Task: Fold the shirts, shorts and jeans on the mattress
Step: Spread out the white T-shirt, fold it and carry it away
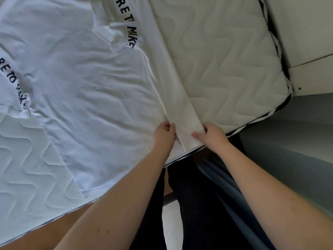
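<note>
Both our forearms run up from the bottom of the frame to the near edge of the mattress (225, 56), hands side by side at lower centre. We see the left hand (164, 134) with fingers curled, pinching the left edge of a narrow folded strip of the white shirt (86, 83). Right hand (210, 135) pinches the strip's right edge, thumb lying on top of the cloth, other fingers tucked at or under the edge. So both grips are clamped on fabric, the two hands just beside each other with the strip between them

Shirt lies flat across the left and centre of the frame, hem toward us, sleeves with dark lettering at upper centre and far left. The folded strip runs from our hands up toward the upper-centre sleeve; looks like one side panel is turned in lengthwise

Handling, our read: thin cotton, light, soft, no stiffness, so it creases wherever we drop it and drags on the quilted mattress. Best held at hem corners and fold edges, as now, and kept taut so the fold line stays straight

Wrists roughly straight, arms angled up and slightly inward. No shorts or jeans visible in this view
</note>
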The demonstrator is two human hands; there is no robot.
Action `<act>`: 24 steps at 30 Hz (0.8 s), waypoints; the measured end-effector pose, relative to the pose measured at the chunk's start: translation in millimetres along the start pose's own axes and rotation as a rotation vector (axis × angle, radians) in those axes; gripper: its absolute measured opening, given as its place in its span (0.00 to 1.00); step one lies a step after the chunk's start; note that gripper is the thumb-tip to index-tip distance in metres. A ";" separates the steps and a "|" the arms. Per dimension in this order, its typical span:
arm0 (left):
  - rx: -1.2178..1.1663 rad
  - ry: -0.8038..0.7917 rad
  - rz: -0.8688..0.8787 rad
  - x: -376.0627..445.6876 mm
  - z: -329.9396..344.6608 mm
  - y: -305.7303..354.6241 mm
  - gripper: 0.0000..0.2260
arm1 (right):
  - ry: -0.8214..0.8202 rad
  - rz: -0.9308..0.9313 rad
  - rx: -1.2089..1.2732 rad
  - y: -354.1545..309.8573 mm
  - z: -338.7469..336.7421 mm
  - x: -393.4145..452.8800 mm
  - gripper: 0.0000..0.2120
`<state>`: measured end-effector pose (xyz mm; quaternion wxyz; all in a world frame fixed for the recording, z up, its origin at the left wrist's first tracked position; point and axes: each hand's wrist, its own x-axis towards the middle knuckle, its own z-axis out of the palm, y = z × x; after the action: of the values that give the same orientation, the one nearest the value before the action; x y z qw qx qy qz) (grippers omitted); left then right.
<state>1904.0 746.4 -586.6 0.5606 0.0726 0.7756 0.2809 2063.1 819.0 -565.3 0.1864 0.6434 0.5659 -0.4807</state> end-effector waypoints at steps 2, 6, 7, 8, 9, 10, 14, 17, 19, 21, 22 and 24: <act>0.046 -0.037 0.000 -3.6 1.4 -6.2 0.04 | -0.021 -0.001 0.038 9.9 -2.9 -2.2 0.21; 0.193 -0.074 -0.009 -11.4 8.5 -18.3 0.03 | -0.010 0.013 0.066 26.9 -3.3 -7.1 0.15; 0.208 -0.069 -0.013 -13.1 10.9 -21.6 0.06 | -0.003 0.017 0.086 28.6 -2.6 -7.8 0.14; 0.223 -0.064 -0.021 -16.2 12.4 -23.2 0.08 | 0.003 0.017 0.088 29.5 -1.9 -8.2 0.13; 0.243 -0.060 -0.023 -18.2 14.0 -25.5 0.08 | 0.012 0.011 0.061 30.1 -1.3 -8.6 0.13; 0.270 -0.059 -0.025 -20.0 14.9 -26.6 0.08 | 0.022 0.003 0.015 30.1 -0.8 -8.9 0.13; 0.428 -0.077 -0.052 -27.8 16.6 -24.1 0.06 | 0.068 0.021 -0.165 24.4 -2.2 -11.9 0.13; 0.560 -0.095 -0.045 -31.0 13.8 -24.4 0.10 | 0.175 0.033 -0.211 17.3 -5.0 -16.5 0.14; 0.547 -0.110 -0.035 -32.2 8.3 -26.3 0.12 | 0.258 -0.017 -0.201 9.7 -4.3 -17.4 0.13; 0.489 -0.102 -0.024 -32.5 -2.4 -29.5 0.12 | 0.283 -0.092 -0.173 -2.9 -1.1 -15.4 0.12; 0.461 -0.084 -0.017 -32.6 -10.3 -30.6 0.11 | 0.277 -0.137 -0.152 -11.0 1.6 -13.6 0.11; 0.395 -0.045 0.007 -31.3 -30.3 -33.9 0.10 | 0.248 -0.231 -0.107 -31.2 9.2 -9.6 0.08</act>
<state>1894.6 694.1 -571.7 0.5515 0.1902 0.8028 0.1234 2032.0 815.5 -552.1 0.0927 0.6178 0.6794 -0.3849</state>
